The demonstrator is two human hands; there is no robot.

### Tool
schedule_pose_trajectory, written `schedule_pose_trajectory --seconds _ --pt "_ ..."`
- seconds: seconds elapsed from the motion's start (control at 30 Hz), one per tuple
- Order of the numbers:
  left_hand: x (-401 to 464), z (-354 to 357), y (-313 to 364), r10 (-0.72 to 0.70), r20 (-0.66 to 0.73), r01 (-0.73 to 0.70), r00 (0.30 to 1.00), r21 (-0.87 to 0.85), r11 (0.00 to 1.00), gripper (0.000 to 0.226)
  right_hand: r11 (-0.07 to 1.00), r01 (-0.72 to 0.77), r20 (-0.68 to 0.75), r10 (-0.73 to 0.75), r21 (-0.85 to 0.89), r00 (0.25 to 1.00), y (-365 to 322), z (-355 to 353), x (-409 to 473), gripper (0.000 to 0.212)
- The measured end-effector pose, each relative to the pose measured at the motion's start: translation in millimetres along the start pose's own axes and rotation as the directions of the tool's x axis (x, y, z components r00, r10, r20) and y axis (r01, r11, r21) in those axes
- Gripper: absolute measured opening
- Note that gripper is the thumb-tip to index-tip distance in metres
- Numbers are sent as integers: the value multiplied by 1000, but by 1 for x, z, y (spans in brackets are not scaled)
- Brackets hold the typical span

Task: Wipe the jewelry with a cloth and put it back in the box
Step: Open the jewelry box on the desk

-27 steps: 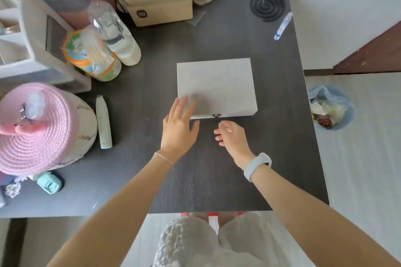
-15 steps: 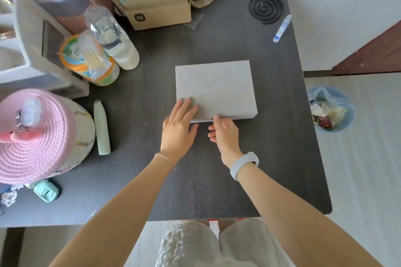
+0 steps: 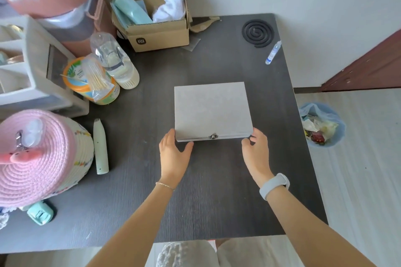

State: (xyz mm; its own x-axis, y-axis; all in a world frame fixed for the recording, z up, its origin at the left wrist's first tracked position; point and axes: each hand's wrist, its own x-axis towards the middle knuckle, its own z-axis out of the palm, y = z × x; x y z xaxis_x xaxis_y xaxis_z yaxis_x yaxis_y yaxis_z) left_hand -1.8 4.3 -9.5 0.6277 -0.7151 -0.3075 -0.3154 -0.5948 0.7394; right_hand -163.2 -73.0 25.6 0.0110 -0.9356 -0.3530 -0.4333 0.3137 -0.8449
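A flat grey jewelry box (image 3: 211, 110) lies closed on the dark table (image 3: 212, 191), its small metal clasp (image 3: 213, 136) facing me. My left hand (image 3: 173, 154) cups the box's front left corner, thumb along the front edge. At the front right corner, my right hand (image 3: 255, 149) holds the box with curled fingers. No jewelry shows. A crumpled white cloth (image 3: 173, 2) sits in the cardboard box (image 3: 158, 34) at the back.
Left of the box are a pale green pen-shaped tool (image 3: 100, 147), a pink woven basket (image 3: 39, 158), a tin with cotton swabs (image 3: 91, 80) and a clear bottle (image 3: 115, 60). A black coil (image 3: 257, 32) and small dropper bottle (image 3: 273, 52) lie back right. A bin (image 3: 321, 125) stands on the floor.
My left hand slid off the lid to the front left corner. My right hand moved from the clasp area to the front right corner.
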Motion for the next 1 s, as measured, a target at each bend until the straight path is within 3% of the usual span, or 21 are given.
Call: schedule_pose_trajectory --seconds 0.23,0.47,0.63,0.83,0.93,1.0 --pt "8 -30 51 144 -156 -174 977 -196 965 53 982 160 -69 -153 102 986 -35 -12 9 39" --pt "69 -44 109 171 -70 -184 983 -278 943 72 961 248 28 -253 123 967 -92 -3 73 56" --pt "112 -47 122 212 2 -205 977 -239 949 74 958 261 87 -272 118 958 -108 7 104 59" --pt "137 -46 122 162 97 -144 982 -175 974 75 978 206 157 -210 45 965 -109 10 108 57" --pt "123 -50 129 198 52 -196 979 -39 980 66 974 225 149 -223 2 963 -104 0 89 50" --pt "103 -53 127 294 -38 -294 955 21 956 64 974 224 135 -219 -26 966 -93 -9 71 44"
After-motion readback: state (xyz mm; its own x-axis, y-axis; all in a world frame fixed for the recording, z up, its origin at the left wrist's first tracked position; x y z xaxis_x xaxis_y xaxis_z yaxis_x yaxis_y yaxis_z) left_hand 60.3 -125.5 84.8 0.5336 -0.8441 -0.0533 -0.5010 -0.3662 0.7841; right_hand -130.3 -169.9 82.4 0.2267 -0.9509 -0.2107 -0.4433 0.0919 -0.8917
